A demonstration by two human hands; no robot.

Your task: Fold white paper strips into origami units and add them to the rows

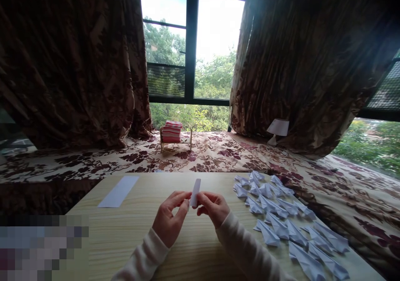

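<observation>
Both my hands hold one narrow folded strip of white paper (196, 190) upright above the wooden table (140, 235). My left hand (170, 219) pinches its lower end with thumb and forefinger. My right hand (213, 207) grips the same end from the other side, fingers curled. A flat white paper strip (118, 191) lies on the table to the far left of my hands. Several folded white paper planes (281, 218) lie in rows on the table's right side.
Beyond the table spreads a floral-patterned cloth surface (203, 151) with a small wooden chair holding a striped cushion (171, 131) and a white lamp (277, 129). Heavy dark curtains (68, 64) frame a window (190, 43). A blurred patch covers the lower left corner.
</observation>
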